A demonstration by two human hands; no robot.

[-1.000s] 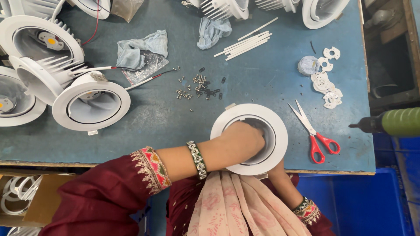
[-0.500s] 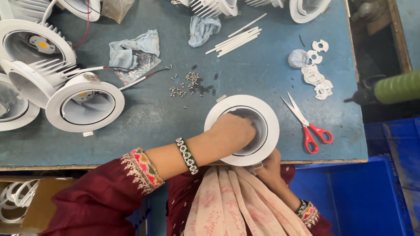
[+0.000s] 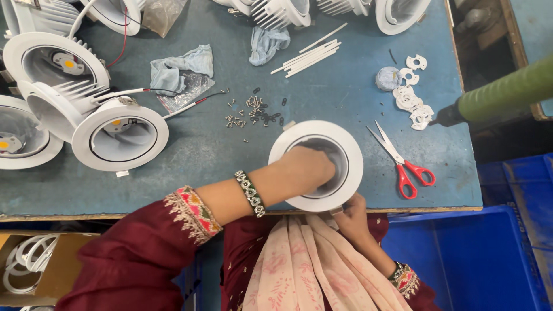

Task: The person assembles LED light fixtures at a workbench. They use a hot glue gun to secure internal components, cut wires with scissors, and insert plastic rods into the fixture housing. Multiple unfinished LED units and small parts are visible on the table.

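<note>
Blue-grey worktable [image 3: 190, 150], scuffed matt top, seen from above. Round white downlight housing [image 3: 345, 144], smooth ring with a dark recessed bowl, stood at the near edge, roughly 5 o'clock from the table's centre.

Left hand [image 3: 305, 168]: forearm crossed in from 8 o'clock, fingers curled down inside the bowl; what they gripped could not be told. Right hand [image 3: 351, 217]: came up from 6 o'clock below the table edge, fingers closed against the housing's near rim.

At 3 o'clock of the housing, just beside it: scissors [image 3: 400, 161], steel blades, red plastic handles. At 11 o'clock, near: scatter of small dark screws [image 3: 253, 112]. At 9 o'clock, well apart: second white housing [image 3: 120, 133], finned metal back, red and white leads.
</note>
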